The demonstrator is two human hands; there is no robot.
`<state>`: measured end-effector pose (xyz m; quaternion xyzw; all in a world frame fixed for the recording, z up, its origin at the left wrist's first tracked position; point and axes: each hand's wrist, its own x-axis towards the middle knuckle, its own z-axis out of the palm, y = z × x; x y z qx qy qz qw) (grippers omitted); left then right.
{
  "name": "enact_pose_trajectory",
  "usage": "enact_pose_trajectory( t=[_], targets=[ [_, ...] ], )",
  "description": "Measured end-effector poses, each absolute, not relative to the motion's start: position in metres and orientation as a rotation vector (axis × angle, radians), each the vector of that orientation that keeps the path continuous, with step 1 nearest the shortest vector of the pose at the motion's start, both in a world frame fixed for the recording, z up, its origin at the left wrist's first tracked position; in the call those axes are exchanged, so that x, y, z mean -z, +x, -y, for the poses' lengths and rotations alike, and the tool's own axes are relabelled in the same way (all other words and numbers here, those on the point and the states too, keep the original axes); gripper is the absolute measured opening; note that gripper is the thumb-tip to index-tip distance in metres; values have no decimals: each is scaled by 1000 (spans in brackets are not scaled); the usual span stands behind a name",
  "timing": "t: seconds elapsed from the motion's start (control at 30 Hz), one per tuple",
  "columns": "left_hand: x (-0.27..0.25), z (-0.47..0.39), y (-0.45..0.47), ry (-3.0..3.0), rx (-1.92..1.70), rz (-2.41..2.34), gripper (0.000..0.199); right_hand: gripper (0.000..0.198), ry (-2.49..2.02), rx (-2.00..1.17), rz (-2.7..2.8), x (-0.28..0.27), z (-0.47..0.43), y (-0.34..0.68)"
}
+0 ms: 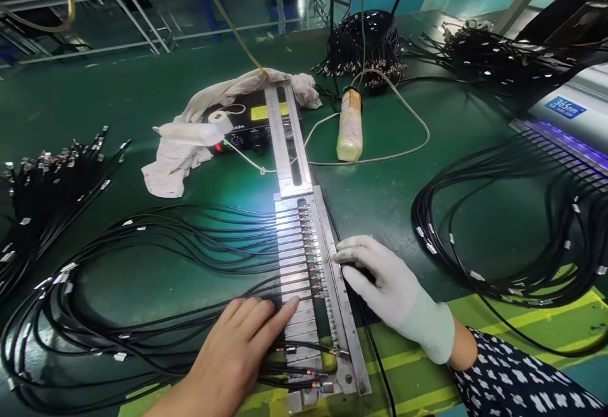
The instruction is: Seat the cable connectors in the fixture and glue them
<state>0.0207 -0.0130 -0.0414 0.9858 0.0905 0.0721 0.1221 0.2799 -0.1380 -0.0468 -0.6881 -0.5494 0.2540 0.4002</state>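
A long slotted metal fixture [299, 315] lies across the bench in front of me, with a row of black cables [228, 233] in its slots. Their stripped ends and small connectors [311, 246] line up along the metal rail [339, 303]. My bare left hand [237, 341] is closed over the lower cables, its index fingertip pressing one at a slot; its thumb is hidden. In a white glove, my right hand [389, 290] touches the rail's right edge with its fingertips, thumb apart from the fingers. A few lower cable ends [318, 372] lie loose across the fixture's near end.
Behind the fixture are a black control box [256, 141], a whitish cloth [166, 176] and a wrapped bottle [350, 125]. Cable bundles lie at left [42, 201] and far right [489, 56]. A lamp unit [570, 106] glows violet over more cables. Yellow-green tape [408, 385] covers the near edge.
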Motion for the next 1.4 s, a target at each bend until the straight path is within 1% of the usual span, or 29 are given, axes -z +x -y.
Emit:
enact_pose_trajectory(
  t=[0.1,0.27,0.3,0.37,0.43,0.5,0.63,0.87,1.1,1.23,1.3,1.4],
  targets=[
    [34,14,22,2705,-206,-311,41,19,-1741,-618,1413,45,140,279],
    [25,18,20,2392,-91,-351,20,19,-1756,-618,1425,45,145,277],
    [25,18,19,2360,-96,-345,18,18,-1756,-621,1417,45,145,277],
    [24,15,17,2342,-162,-364,22,17,-1751,-622,1406,45,145,276],
    [24,11,13,2392,-222,-403,30,17,-1748,-629,1401,45,144,277],
    [23,7,8,2460,-208,-390,38,17,-1749,-643,1396,45,144,277],
    [20,4,7,2554,-160,-304,46,17,-1752,-652,1386,45,142,277],
    [22,5,14,2785,-224,-220,49,19,-1740,-659,1383,45,142,278],
    [25,3,13,2860,-173,-147,50,18,-1730,-668,1371,45,141,279],
    [38,2,14,2865,-321,-142,44,18,-1736,-680,1368,45,141,279],
    [43,6,11,2888,-376,-225,47,18,-1730,-678,1369,45,140,280],
    [46,14,5,2961,-252,-339,57,17,-1718,-667,1375,47,139,280]
  ],
)
